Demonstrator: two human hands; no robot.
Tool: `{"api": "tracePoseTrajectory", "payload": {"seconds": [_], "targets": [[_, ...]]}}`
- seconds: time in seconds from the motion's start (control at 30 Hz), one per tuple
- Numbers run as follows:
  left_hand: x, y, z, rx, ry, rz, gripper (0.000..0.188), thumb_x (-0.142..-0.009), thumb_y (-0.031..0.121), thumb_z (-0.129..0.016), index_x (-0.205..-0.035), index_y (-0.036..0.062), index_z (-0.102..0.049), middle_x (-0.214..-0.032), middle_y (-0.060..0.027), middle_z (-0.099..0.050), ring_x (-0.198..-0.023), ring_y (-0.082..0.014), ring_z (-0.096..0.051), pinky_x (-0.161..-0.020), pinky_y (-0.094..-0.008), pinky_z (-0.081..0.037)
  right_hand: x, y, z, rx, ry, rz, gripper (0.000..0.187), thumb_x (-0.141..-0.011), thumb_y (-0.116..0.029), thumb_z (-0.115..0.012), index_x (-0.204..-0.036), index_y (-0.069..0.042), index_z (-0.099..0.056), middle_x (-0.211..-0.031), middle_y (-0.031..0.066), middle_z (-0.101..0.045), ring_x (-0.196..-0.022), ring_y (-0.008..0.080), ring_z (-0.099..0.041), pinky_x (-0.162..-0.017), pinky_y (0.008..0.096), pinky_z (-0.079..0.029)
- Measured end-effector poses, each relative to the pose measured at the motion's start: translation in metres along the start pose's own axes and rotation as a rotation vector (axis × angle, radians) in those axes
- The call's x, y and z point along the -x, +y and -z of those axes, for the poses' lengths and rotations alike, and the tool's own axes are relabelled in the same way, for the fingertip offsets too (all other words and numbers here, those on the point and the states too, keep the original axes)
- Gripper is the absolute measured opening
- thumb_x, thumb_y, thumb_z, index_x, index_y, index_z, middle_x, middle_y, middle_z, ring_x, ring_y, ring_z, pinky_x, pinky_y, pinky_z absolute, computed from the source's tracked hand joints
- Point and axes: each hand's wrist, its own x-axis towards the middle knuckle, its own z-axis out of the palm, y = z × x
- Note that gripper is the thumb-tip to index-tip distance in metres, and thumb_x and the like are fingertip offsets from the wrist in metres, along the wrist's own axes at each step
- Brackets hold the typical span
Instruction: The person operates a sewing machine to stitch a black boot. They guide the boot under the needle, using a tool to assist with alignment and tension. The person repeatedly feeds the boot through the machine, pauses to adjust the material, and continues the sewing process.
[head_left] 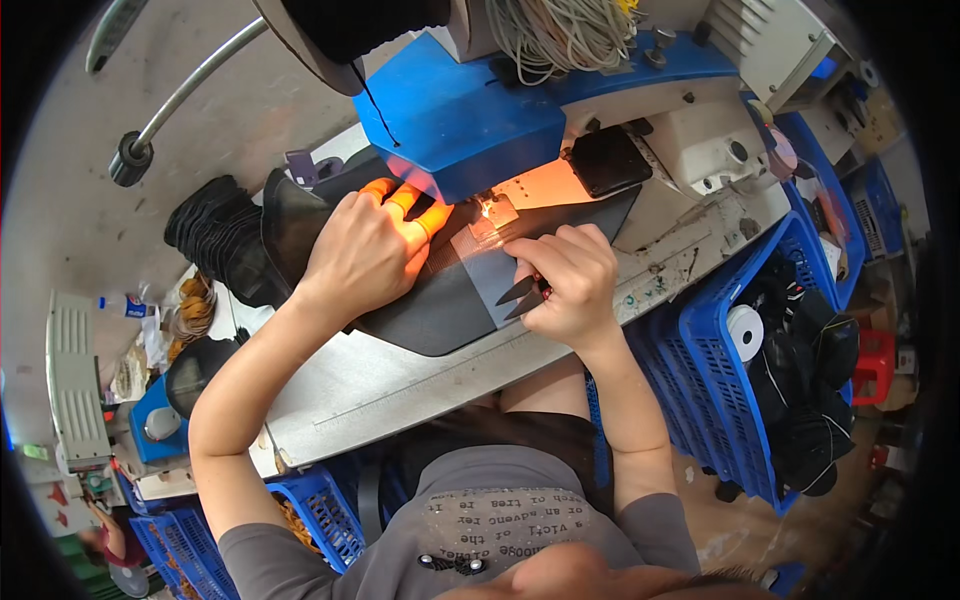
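Cloth [425, 322] under sewing machine [460, 120]
Left hand [365, 245] spread, right hand [570, 280] curled round snips [518, 289] (blades [526, 304] best kept off cloth).

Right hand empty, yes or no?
No, the right hand has a pair of dark snips tucked in it, the two pointed blades sticking out toward the left side of the picture.

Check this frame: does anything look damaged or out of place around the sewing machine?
The worktable has dark scuffs and stains toward its right side, looking worn. The right hand holds pointed snips, blades parted, over the grey strip, which looks slightly awkward.
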Motion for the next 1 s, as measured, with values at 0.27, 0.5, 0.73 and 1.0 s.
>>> {"api": "tracePoseTrajectory", "payload": {"seconds": [0.27,0.5,0.73,1.0], "targets": [[0.006,0.014,-0.001,-0.058,0.003,0.13,0.036,-0.081,0.019,-0.064,-0.116,0.0095,-0.067,-0.112,-0.0185,-0.065,-0.095,-0.0333,-0.061,-0.084,-0.037,-0.047,-0.001,-0.002,-0.001,-0.02,0.006,-0.013,0.029,-0.049,-0.001,-0.06,-0.076,-0.009,-0.065,-0.061,-0.0017,-0.058,-0.056,0.0196,-0.05,-0.059,0.0331,-0.036],[-0.001,0.05,0.002,-0.105,0.062,0.359,0.036,-0.083,0.019,-0.063,-0.117,0.0084,-0.067,-0.109,-0.025,-0.064,-0.09,-0.0365,-0.062,-0.081,-0.0398,-0.049,-0.001,-0.001,0.0,-0.022,0.007,-0.007,0.024,-0.054,-0.001,-0.063,-0.076,-0.008,-0.066,-0.059,0.0009,-0.057,-0.054,0.0212,-0.049,-0.058,0.0336,-0.036],[-0.01,0.081,-0.001,-0.129,0.134,0.51,0.02,-0.079,0.019,-0.066,-0.084,0.0008,-0.072,-0.06,-0.0164,-0.058,-0.058,-0.0303,-0.06,-0.058,-0.0414,-0.046,0.0,-0.001,0.0,-0.022,-0.005,-0.02,0.028,-0.049,-0.005,-0.059,-0.076,-0.01,-0.065,-0.061,-0.0021,-0.059,-0.057,0.0199,-0.051,-0.06,0.0336,-0.036],[-0.022,0.089,-0.001,-0.211,0.073,0.619,0.033,-0.081,0.02,-0.064,-0.109,0.003,-0.07,-0.066,-0.014,-0.058,-0.06,-0.0278,-0.059,-0.057,-0.0382,-0.043,-0.002,-0.001,0.003,-0.034,-0.023,-0.018,0.026,-0.054,-0.002,-0.063,-0.079,-0.007,-0.066,-0.061,0.0002,-0.058,-0.055,0.0211,-0.051,-0.059,0.0335,-0.037]]}}
